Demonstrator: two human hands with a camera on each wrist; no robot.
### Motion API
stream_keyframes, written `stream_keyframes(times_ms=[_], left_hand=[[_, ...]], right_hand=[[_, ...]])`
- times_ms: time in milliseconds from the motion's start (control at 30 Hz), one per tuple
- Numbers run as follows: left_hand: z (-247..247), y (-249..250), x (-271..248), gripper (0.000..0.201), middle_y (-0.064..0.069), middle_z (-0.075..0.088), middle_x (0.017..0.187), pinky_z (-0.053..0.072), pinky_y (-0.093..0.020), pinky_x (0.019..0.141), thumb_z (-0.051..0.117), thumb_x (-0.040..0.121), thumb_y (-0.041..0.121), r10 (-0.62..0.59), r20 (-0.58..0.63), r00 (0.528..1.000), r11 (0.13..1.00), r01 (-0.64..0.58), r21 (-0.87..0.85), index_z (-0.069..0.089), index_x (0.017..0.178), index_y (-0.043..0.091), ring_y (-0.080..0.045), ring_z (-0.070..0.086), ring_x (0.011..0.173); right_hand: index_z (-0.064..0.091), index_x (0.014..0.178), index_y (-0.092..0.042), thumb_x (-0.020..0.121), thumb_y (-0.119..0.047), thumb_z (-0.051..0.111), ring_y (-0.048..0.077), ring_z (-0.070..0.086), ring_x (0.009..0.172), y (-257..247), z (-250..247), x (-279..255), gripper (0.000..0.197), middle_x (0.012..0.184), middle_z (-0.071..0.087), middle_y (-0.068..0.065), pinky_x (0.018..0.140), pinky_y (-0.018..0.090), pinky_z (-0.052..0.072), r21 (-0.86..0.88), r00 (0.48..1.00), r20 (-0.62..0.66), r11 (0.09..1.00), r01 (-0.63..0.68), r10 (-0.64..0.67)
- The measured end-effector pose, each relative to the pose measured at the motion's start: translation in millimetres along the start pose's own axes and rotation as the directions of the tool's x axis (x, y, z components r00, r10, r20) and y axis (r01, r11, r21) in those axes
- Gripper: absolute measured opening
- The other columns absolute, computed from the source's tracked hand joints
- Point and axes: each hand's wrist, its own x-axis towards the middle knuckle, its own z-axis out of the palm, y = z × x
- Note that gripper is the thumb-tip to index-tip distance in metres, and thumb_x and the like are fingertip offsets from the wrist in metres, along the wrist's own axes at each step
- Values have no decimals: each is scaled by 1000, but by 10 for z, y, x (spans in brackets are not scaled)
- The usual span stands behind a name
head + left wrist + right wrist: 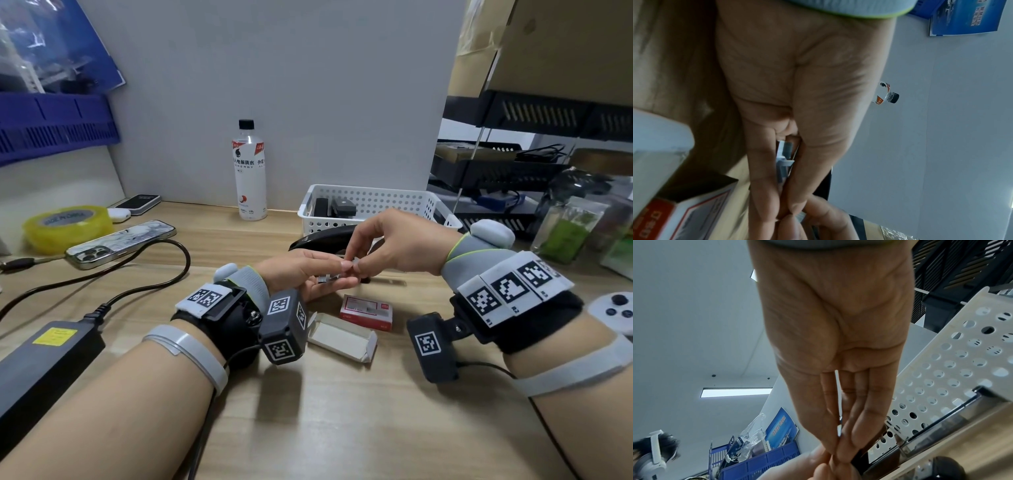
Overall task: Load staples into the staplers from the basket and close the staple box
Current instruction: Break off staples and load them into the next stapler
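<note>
My left hand (pixel 337 274) lies palm up above the desk and holds several silver staple strips (pixel 327 278), which the left wrist view shows clamped between thumb and fingers (pixel 785 155). My right hand (pixel 356 264) pinches one end of a strip at the left fingertips (pixel 838 454). Just behind both hands a black stapler (pixel 318 237) lies on the desk, partly hidden. The red staple box sleeve (pixel 366 310) and its white inner tray (pixel 339 337) lie apart in front of my hands. More black staplers (pixel 337 207) sit in the white perforated basket (pixel 394 200).
A drink bottle (pixel 249 171) stands left of the basket. A phone (pixel 120 244), its cable, a yellow tape roll (pixel 66 224) and a power brick (pixel 41 370) fill the left side. Black trays (pixel 496 171) and jars stand at the right.
</note>
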Motion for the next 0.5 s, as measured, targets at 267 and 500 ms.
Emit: stream_keyframes(times_ms=[267,500], left_hand=[[-6,-15,-10,26,-27,70,109,60,-21,71,52,96,-5,28,41,999,998,-26,-49,59,119,-15,-26,74,91],[-23,-33,-2,30,-32,64,119,59,-25,83,51,94,-9,76,64,995,993,-70,-92,57,123,-17,-30,71,100]], right_hand=[[75,90,-9,79,-8,77,0,63,53,58,-3,10,11,82,76,8,49,7,44,54,999,-28,998,-25,26],[80,79,-25,77,-27,82,0,64,62,114,-36,17,3,74,76,-4,59,15,48,23,994,-100,999,-34,36]])
